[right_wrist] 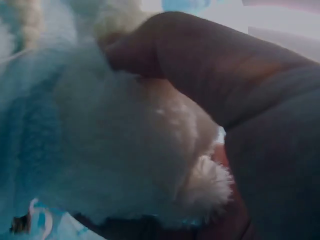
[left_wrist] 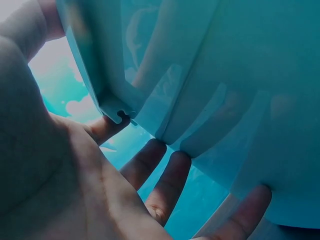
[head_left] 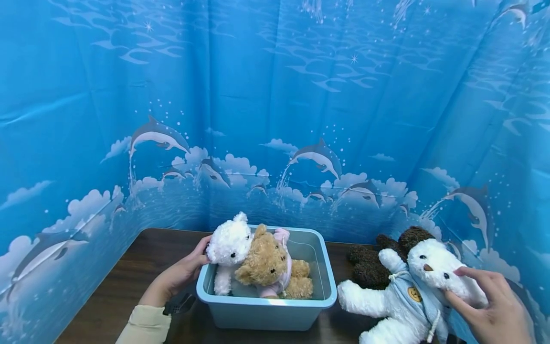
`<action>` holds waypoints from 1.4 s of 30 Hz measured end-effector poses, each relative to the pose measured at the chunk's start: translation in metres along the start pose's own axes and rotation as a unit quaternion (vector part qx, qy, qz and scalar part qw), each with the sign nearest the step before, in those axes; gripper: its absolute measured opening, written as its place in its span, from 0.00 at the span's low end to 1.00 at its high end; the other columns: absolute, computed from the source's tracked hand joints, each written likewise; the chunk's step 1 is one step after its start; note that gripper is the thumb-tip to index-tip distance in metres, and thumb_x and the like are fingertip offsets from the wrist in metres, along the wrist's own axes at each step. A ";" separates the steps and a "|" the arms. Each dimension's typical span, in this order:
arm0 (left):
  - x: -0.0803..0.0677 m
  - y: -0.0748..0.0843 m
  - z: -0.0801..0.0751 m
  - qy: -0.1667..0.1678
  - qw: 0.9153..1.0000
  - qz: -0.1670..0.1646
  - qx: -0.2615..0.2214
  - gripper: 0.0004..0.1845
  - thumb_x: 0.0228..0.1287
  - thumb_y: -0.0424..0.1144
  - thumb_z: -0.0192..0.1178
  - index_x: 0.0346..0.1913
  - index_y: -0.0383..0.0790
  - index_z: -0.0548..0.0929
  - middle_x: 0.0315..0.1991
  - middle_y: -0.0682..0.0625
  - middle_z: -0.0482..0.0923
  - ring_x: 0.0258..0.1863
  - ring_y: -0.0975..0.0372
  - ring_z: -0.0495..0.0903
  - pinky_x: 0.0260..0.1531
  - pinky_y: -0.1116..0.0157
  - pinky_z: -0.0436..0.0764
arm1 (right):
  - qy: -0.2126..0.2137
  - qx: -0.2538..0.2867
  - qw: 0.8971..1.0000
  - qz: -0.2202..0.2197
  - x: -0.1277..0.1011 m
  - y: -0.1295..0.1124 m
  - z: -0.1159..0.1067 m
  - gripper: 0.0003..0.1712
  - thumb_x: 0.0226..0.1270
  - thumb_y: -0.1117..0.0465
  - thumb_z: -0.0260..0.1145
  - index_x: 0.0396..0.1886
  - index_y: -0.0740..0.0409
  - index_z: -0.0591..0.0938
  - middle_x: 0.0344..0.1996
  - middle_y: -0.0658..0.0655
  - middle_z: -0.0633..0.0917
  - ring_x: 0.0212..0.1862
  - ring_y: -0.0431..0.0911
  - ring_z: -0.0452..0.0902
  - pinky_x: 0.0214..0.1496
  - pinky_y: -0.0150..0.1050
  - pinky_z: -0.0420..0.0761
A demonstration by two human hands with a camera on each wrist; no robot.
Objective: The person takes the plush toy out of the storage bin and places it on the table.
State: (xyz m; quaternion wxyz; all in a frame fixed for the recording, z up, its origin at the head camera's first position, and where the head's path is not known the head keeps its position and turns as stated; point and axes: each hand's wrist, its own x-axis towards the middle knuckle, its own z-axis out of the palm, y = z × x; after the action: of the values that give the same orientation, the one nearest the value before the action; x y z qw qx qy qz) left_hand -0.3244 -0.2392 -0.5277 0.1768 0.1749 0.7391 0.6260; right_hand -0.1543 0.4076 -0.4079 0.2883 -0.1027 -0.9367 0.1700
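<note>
A light blue plastic bin (head_left: pixel 266 313) stands on the dark wooden table (head_left: pixel 129 282). Inside it lie a white teddy bear (head_left: pixel 229 246) and a tan teddy bear (head_left: pixel 266 267) in pink clothes. My left hand (head_left: pixel 198 260) holds the bin's left rim, thumb up by the white bear's head. In the left wrist view its fingers (left_wrist: pixel 150 165) lie against the bin's ribbed outer wall (left_wrist: pixel 225 90). My right hand (head_left: pixel 461 286) pinches the head of a white bear in a blue hoodie (head_left: pixel 408 294), which lies right of the bin. Its thumb (right_wrist: pixel 200 65) presses into the fur (right_wrist: pixel 110 160).
A dark brown plush bear (head_left: pixel 374 263) lies behind the hoodie bear, against the backdrop. A blue dolphin-print curtain (head_left: pixel 275 119) encloses the table at the back and on both sides. Bare tabletop shows left of the bin.
</note>
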 end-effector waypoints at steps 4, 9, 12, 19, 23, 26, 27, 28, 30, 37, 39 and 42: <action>-0.001 0.003 0.000 -0.001 1.000 0.001 0.002 0.42 0.80 0.57 0.50 0.86 0.59 0.40 0.88 0.42 0.35 0.85 0.37 0.41 0.78 0.22 0.54 | -0.011 -0.009 1.000 0.020 0.002 0.022 0.006 0.30 0.61 0.63 0.81 0.60 0.66 0.81 0.58 0.77 0.73 0.56 0.70 0.67 0.48 0.73 0.74; -0.003 0.006 0.000 -0.007 1.000 0.002 -0.005 0.43 0.80 0.56 0.49 0.87 0.56 0.38 0.88 0.40 0.34 0.86 0.36 0.39 0.78 0.22 0.52 | -0.018 -0.016 0.998 0.060 0.001 0.038 0.010 0.30 0.61 0.65 0.81 0.59 0.68 0.78 0.60 0.80 0.70 0.61 0.74 0.63 0.55 0.76 0.69; -0.003 0.006 0.001 -0.009 1.000 0.007 -0.004 0.44 0.81 0.57 0.49 0.87 0.55 0.38 0.88 0.39 0.33 0.85 0.35 0.39 0.78 0.21 0.51 | -0.031 -0.019 0.997 0.070 0.002 0.046 0.010 0.29 0.62 0.65 0.80 0.59 0.68 0.77 0.61 0.80 0.69 0.62 0.74 0.60 0.57 0.76 0.68; 0.000 0.001 0.000 -0.005 1.000 0.003 -0.004 0.42 0.81 0.57 0.48 0.86 0.59 0.39 0.88 0.41 0.35 0.85 0.37 0.40 0.78 0.21 0.51 | -0.054 -0.020 0.995 0.076 0.007 0.058 0.017 0.28 0.65 0.61 0.79 0.58 0.68 0.78 0.60 0.81 0.70 0.61 0.74 0.60 0.55 0.76 0.69; 0.000 -0.001 0.000 -0.001 1.000 0.003 -0.001 0.41 0.81 0.58 0.48 0.86 0.60 0.40 0.88 0.42 0.36 0.85 0.38 0.41 0.78 0.21 0.51 | -0.060 -0.019 0.994 0.087 0.008 0.060 0.022 0.26 0.65 0.61 0.80 0.57 0.66 0.78 0.60 0.80 0.69 0.59 0.72 0.61 0.54 0.73 0.70; 0.000 -0.001 0.000 0.001 1.000 0.005 0.005 0.42 0.80 0.58 0.49 0.86 0.61 0.40 0.88 0.42 0.36 0.85 0.38 0.41 0.78 0.21 0.52 | -0.065 -0.010 0.993 0.099 0.009 0.061 0.025 0.25 0.66 0.61 0.79 0.56 0.66 0.78 0.61 0.80 0.67 0.60 0.73 0.60 0.54 0.73 0.69; 0.000 -0.001 0.000 0.001 1.000 0.005 0.007 0.42 0.80 0.58 0.49 0.86 0.61 0.40 0.88 0.42 0.36 0.85 0.38 0.42 0.78 0.21 0.52 | -0.067 -0.005 0.992 0.104 0.009 0.061 0.027 0.25 0.66 0.61 0.79 0.56 0.66 0.78 0.61 0.80 0.67 0.61 0.73 0.60 0.55 0.73 0.69; 0.000 -0.001 0.000 0.002 1.000 0.004 0.006 0.42 0.80 0.58 0.49 0.86 0.61 0.40 0.88 0.43 0.36 0.85 0.38 0.42 0.77 0.21 0.52 | -0.069 0.000 0.992 0.110 0.010 0.062 0.029 0.25 0.67 0.62 0.78 0.57 0.66 0.78 0.60 0.80 0.66 0.61 0.73 0.60 0.55 0.73 0.69; 0.000 -0.001 0.000 0.005 1.000 0.002 0.006 0.42 0.80 0.58 0.50 0.86 0.61 0.40 0.88 0.42 0.36 0.85 0.38 0.42 0.77 0.20 0.53 | -0.075 0.009 0.989 0.124 0.011 0.064 0.033 0.25 0.67 0.61 0.78 0.57 0.65 0.77 0.60 0.79 0.66 0.60 0.73 0.60 0.53 0.72 0.71; -0.001 0.001 0.000 0.012 1.000 -0.005 0.006 0.42 0.79 0.59 0.50 0.86 0.61 0.40 0.88 0.42 0.37 0.84 0.38 0.43 0.77 0.21 0.55 | -0.087 0.023 0.983 0.158 0.014 0.074 0.043 0.28 0.70 0.57 0.78 0.60 0.63 0.76 0.60 0.78 0.66 0.58 0.70 0.62 0.47 0.61 0.71; -0.001 0.001 0.001 0.011 1.000 -0.005 0.006 0.42 0.80 0.59 0.50 0.86 0.61 0.40 0.88 0.42 0.37 0.85 0.38 0.43 0.77 0.21 0.55 | -0.089 0.030 0.981 0.169 0.014 0.075 0.044 0.29 0.70 0.57 0.78 0.62 0.64 0.75 0.60 0.79 0.65 0.58 0.70 0.61 0.50 0.64 0.72; -0.001 0.001 0.000 0.008 1.000 -0.004 0.005 0.42 0.80 0.59 0.50 0.86 0.61 0.40 0.88 0.42 0.37 0.85 0.38 0.42 0.77 0.21 0.55 | -0.093 0.034 0.978 0.184 0.014 0.078 0.044 0.31 0.70 0.56 0.78 0.63 0.65 0.75 0.62 0.80 0.65 0.60 0.72 0.62 0.52 0.67 0.72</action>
State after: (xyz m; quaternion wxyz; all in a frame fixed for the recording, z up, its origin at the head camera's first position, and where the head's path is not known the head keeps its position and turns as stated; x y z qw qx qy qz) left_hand -0.3233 -0.2391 -0.5269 0.1729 0.1678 0.7441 0.6231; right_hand -0.1836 0.4720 -0.4648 0.1666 -0.2473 -0.9183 0.2603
